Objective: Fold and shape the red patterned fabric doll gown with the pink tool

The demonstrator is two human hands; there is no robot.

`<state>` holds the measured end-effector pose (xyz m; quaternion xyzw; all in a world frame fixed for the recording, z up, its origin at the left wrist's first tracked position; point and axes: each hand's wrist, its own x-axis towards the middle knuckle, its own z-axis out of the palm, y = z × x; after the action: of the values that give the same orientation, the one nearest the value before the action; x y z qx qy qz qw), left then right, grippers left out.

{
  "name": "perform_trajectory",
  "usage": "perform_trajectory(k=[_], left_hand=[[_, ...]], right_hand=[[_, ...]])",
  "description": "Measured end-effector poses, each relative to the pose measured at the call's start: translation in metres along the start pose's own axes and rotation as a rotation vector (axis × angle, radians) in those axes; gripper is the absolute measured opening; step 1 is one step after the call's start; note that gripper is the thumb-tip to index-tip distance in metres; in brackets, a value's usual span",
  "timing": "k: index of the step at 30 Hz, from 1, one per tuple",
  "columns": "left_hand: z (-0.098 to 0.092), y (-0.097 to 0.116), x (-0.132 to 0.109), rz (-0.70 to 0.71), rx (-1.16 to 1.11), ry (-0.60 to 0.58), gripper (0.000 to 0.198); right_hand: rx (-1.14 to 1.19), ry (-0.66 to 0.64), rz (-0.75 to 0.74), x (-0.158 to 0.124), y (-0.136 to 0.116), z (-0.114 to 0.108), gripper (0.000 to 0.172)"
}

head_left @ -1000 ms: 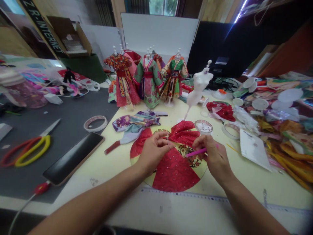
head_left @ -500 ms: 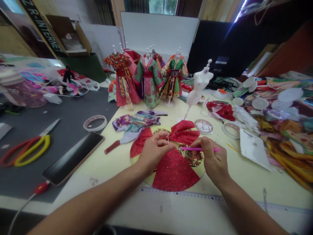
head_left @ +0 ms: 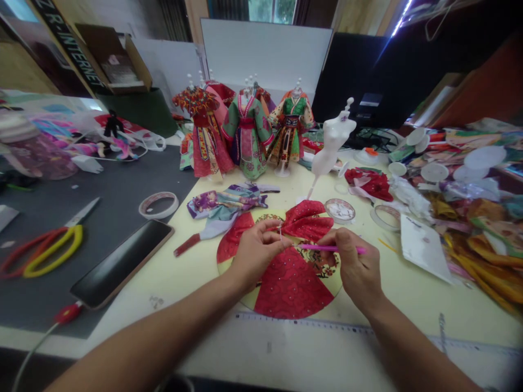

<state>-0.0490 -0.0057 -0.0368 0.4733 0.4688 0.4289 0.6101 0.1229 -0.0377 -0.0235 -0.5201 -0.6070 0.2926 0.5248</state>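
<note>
Over a round piece of red and yellow patterned fabric [head_left: 292,288], my left hand [head_left: 257,247] is closed in a pinch. Between its fingertips is a short, thin, pale strand [head_left: 280,231], too small to name surely. My right hand [head_left: 355,267] grips a slim pink pen-like stick [head_left: 322,248], its tip pointing left at my left fingertips; whether they touch I cannot tell. Gathered red dotted fabric [head_left: 308,220] lies just beyond both hands. A small purple and blue doll garment [head_left: 226,204] rests behind my left hand.
Dressed doll forms [head_left: 247,133] and a bare white mannequin [head_left: 335,139] stand at the back. Scissors [head_left: 73,250], a phone [head_left: 122,264] and a tape roll [head_left: 158,206] lie left. Fabric scraps [head_left: 490,256] crowd the right. A ruler [head_left: 327,326] runs along the front.
</note>
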Motion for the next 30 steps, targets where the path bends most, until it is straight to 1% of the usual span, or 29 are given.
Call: perform_trajectory(k=[6,12,14,17,19,21,25,27,30], left_hand=[[0.000,-0.001,0.000,-0.003,0.010,-0.006,0.045],[0.000,0.000,0.000,-0.001,0.034,0.012,0.044],[0.000,0.000,0.001,0.015,0.054,0.025,0.042],[-0.001,0.000,0.005,0.060,0.078,0.020,0.040],[-0.003,-0.001,0.008,0.073,0.086,-0.010,0.041],[-0.006,-0.002,0.012,0.053,0.081,-0.033,0.041],[-0.011,-0.001,0.019,-0.003,0.009,-0.053,0.038],[-0.013,0.001,0.020,-0.021,-0.018,-0.063,0.039],[-0.014,0.005,0.020,-0.076,0.002,-0.081,0.040]], right_hand=[[-0.006,0.002,-0.010,0.000,-0.001,0.000,0.040],[0.017,0.015,-0.027,-0.001,-0.002,0.000,0.038],[0.040,0.031,-0.039,-0.001,-0.003,-0.001,0.038],[0.051,0.056,-0.019,0.002,-0.003,-0.002,0.037],[0.053,0.063,0.021,0.006,0.000,-0.001,0.036],[0.086,0.065,0.095,0.011,0.006,-0.001,0.036],[0.181,-0.025,0.250,0.019,0.023,-0.002,0.036],[0.212,-0.063,0.288,0.017,0.031,-0.002,0.036],[0.264,-0.072,0.346,0.010,0.041,-0.001,0.038]])
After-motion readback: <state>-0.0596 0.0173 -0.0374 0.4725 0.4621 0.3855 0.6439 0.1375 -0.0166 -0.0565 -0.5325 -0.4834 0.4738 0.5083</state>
